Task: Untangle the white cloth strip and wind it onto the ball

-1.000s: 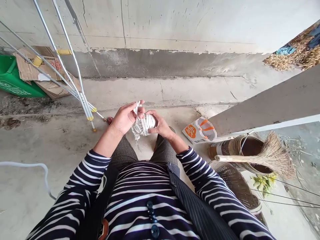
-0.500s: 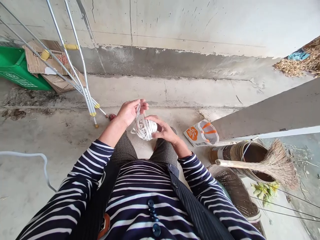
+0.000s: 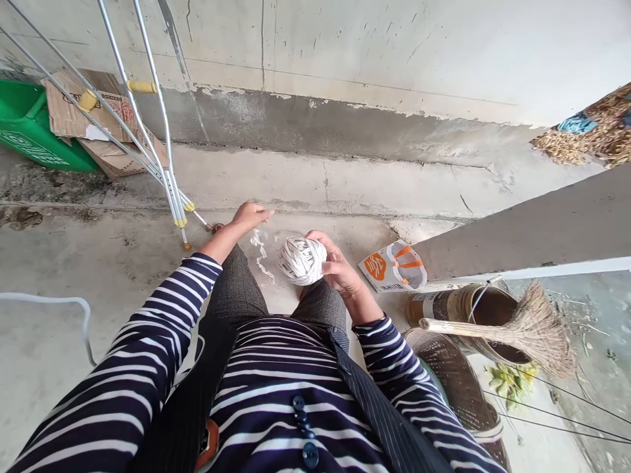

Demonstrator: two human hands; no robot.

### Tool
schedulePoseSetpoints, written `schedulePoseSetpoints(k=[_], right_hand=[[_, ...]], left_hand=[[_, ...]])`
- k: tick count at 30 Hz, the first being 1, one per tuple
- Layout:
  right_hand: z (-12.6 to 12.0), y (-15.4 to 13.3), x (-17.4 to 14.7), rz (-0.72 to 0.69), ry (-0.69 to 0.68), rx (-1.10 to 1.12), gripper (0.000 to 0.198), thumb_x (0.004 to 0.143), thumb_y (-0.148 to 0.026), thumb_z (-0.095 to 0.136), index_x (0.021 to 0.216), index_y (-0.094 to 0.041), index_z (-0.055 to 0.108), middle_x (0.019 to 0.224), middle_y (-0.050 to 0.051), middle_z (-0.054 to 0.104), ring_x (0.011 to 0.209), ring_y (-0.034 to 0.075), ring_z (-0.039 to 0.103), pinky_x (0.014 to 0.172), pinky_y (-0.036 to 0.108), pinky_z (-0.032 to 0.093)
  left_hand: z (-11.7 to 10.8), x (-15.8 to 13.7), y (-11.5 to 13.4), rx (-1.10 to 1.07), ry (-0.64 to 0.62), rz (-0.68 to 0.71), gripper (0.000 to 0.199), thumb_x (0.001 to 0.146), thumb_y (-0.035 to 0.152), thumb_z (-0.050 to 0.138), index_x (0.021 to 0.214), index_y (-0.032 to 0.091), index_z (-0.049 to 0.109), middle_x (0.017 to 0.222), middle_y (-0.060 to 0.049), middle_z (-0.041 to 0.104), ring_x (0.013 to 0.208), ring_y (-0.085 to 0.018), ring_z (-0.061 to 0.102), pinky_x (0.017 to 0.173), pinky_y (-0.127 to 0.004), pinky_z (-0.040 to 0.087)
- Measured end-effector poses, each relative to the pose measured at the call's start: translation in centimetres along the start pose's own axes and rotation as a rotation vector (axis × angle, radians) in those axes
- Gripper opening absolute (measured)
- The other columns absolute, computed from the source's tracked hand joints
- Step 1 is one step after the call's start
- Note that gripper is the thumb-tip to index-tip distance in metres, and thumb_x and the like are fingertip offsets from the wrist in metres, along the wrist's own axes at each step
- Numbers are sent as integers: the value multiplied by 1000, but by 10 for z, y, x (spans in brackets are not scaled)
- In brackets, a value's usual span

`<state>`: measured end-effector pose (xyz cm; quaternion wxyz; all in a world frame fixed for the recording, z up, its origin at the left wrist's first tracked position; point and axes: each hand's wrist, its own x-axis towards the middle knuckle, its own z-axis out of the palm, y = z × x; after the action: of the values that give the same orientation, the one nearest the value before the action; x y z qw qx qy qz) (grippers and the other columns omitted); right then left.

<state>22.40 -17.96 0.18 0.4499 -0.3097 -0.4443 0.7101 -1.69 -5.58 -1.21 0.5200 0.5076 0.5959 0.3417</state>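
My right hand (image 3: 339, 268) is curled round the right side of a ball of white, flat strip (image 3: 302, 259), held above the space between my knees. Thin dark lines show along the windings. To the ball's left and a little farther out is my left hand (image 3: 251, 215), its back up and its fingers drawn together, pointing right. A crinkled loose length of the white strip (image 3: 261, 255) trails below that hand. The exact grip on it is hidden under the fingers.
Aluminium crutches (image 3: 167, 164) lean at the left before a cardboard box (image 3: 93, 108) and a green bin (image 3: 29, 125). On the right are a white-and-orange bag (image 3: 387, 269), a bucket (image 3: 463, 305), a straw broom (image 3: 537, 332) and a woven basket (image 3: 444, 368).
My left hand has turned from palm showing to back up and moved slightly left, away from the ball. The ball has shifted right and turned in my right hand.
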Motion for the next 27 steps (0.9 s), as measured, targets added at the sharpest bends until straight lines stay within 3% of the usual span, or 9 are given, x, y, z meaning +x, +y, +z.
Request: schedulePoseSetpoints(k=[3,7,10,15,21,27], right_hand=[[1,-2,1,7,36,72,60,53,-25,77,111,-27,60,95,0,62,78,17,55,66,26,44],[2,-3,5,19,65,116,56,54,-29,74,108,-27,59,96,0,64,79,19,57,69,30,48],[4,-7,8,44,67,139,54,54,-31,72,107,-27,59,102,2,66,85,22,60,77,35,52],[6,-15,6,67,58,235,54,53,-26,66,107,-26,62,105,3,71,88,23,65,80,37,56],[6,-22,-2,109,120,356,60,52,-19,60,111,-28,63,100,-1,76,82,21,69,78,37,59],[13,-37,-4,102,181,365,61,49,-20,60,108,-30,65,106,1,78,101,29,72,89,50,60]], left_hand=[[10,-15,-2,19,-23,160,21,72,32,81,84,14,78,88,-8,78,97,-25,71,84,-28,51],[24,-50,13,-155,-361,226,41,78,42,78,106,13,77,107,-12,77,100,-26,71,85,-33,54],[29,-63,23,-233,-477,245,42,76,40,82,108,14,77,111,-13,77,104,-26,71,91,-36,53],[35,-61,29,-247,-491,295,42,75,42,82,106,13,79,109,-14,78,103,-28,71,93,-41,53],[41,-59,29,-40,-405,415,36,81,44,75,92,10,80,85,-8,77,80,-22,71,74,-32,56],[39,-64,32,-78,-427,338,26,80,34,75,90,11,80,73,-5,73,64,-15,66,58,-23,53]])
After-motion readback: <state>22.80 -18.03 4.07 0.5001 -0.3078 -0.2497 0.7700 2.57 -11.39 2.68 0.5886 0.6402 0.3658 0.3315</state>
